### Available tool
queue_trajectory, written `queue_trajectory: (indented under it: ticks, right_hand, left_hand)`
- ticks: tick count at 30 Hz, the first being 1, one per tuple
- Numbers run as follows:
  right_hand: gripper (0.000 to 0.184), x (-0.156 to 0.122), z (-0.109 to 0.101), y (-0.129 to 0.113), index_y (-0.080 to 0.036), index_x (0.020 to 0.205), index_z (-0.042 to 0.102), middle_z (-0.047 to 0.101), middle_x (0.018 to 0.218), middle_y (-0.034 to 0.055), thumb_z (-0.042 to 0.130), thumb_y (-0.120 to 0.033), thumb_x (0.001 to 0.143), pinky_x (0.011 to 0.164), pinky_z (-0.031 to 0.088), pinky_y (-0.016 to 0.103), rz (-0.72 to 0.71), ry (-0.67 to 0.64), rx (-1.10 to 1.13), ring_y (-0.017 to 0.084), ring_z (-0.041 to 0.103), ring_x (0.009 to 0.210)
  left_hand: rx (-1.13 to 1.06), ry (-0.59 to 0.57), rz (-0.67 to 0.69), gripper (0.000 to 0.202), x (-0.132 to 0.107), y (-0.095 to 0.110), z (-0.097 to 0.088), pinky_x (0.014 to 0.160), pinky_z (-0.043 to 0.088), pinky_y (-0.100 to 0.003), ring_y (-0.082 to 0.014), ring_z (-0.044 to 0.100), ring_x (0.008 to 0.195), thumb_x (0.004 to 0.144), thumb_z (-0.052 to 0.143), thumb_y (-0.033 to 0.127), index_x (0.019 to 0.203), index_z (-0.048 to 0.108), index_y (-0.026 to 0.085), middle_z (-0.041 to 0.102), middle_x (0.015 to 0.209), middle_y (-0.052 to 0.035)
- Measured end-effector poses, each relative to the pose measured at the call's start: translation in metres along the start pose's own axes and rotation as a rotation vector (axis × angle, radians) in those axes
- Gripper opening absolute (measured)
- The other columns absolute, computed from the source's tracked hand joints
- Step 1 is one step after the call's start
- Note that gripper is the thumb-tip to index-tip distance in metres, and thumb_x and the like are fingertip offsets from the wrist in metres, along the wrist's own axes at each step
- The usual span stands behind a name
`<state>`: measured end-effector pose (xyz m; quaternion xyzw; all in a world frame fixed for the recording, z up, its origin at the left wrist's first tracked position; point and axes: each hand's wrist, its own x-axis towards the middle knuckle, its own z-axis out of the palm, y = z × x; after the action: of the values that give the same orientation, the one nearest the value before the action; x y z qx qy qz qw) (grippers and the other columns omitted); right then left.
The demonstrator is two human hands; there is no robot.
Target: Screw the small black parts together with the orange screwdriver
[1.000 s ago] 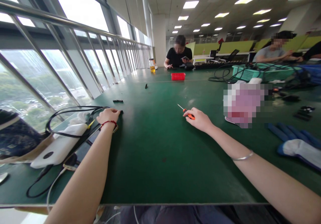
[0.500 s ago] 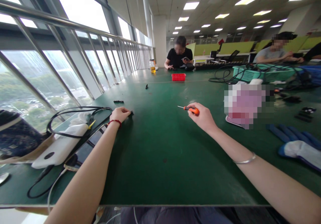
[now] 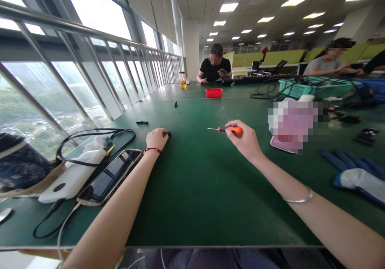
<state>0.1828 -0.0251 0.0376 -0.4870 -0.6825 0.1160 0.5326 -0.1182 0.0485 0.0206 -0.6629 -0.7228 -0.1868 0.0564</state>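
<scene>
My left hand (image 3: 157, 139), with a red cord at the wrist, is closed on a small black part (image 3: 167, 133) just above or on the green table (image 3: 186, 188); the fingers hide most of it. To the right, my right hand (image 3: 245, 139) grips a screwdriver (image 3: 234, 130) by its orange and black handle. Its thin shaft points left toward the part, and a gap lies between the two. Beyond my left hand lies a black strip-shaped piece (image 3: 142, 122). Farther off is another small black piece (image 3: 176, 104).
On the left are a phone (image 3: 110, 176), a white power bank (image 3: 72, 176) and looped black cable (image 3: 96, 130). A red basket (image 3: 214, 93) stands ahead. At right are a blue-and-white glove (image 3: 361, 176) and a green basket (image 3: 319, 87) with cables. A person (image 3: 215, 66) sits opposite.
My left hand has moved right with the small black part, uncovering more of the phone. The screwdriver has shifted slightly left and now lies more level.
</scene>
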Motion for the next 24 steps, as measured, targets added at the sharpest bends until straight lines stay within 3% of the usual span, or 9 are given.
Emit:
queue_trajectory:
  ticks: [6,8,12,17,24]
  right_hand:
    - [0.016,-0.001,-0.003,-0.007,-0.019,0.077,0.058,0.063,0.074,0.0014,0.054,-0.034,0.078,0.055,0.04,0.024,-0.008,0.017,0.076,0.011,0.051,0.055]
    - [0.017,-0.001,-0.005,-0.01,-0.019,0.072,0.057,0.062,0.07,0.0007,0.053,-0.035,0.079,0.057,0.04,0.025,-0.038,0.053,0.062,0.012,0.052,0.057]
    - [0.021,-0.001,-0.01,-0.016,-0.02,0.067,0.054,0.056,0.061,-0.0007,0.053,-0.037,0.079,0.056,0.039,0.024,-0.078,0.104,0.008,0.012,0.049,0.057]
    - [0.021,0.0,-0.012,-0.016,-0.02,0.064,0.053,0.05,0.055,-0.0023,0.053,-0.036,0.078,0.053,0.036,0.024,-0.078,0.129,-0.039,0.011,0.044,0.053]
    - [0.023,-0.001,-0.01,-0.014,-0.021,0.063,0.052,0.049,0.053,-0.0024,0.053,-0.037,0.078,0.052,0.035,0.023,-0.084,0.133,-0.066,0.011,0.043,0.051]
  left_hand:
    - [-0.297,-0.064,0.029,0.021,0.0,0.001,0.006,0.081,0.05,-0.029,-0.0199,0.065,0.087,0.074,0.06,0.027,0.09,0.072,0.018,0.072,0.091,-0.005]
    - [-0.395,-0.074,0.104,0.02,-0.004,0.013,0.008,0.082,0.05,-0.029,-0.0187,0.066,0.084,0.074,0.06,0.026,0.089,0.072,0.017,0.072,0.088,-0.0045]
    - [-0.567,-0.164,0.379,0.019,-0.022,0.052,0.016,0.081,0.052,-0.028,-0.0164,0.066,0.081,0.075,0.059,0.026,0.089,0.07,0.017,0.072,0.087,-0.0029]
    - [-0.538,-0.179,0.607,0.017,-0.046,0.091,0.026,0.074,0.051,-0.026,-0.0152,0.063,0.076,0.074,0.058,0.021,0.085,0.071,0.02,0.07,0.085,-0.0019]
    - [-0.515,-0.159,0.654,0.019,-0.05,0.094,0.028,0.078,0.05,-0.027,-0.0162,0.061,0.082,0.073,0.057,0.018,0.087,0.069,0.021,0.067,0.085,-0.0015]
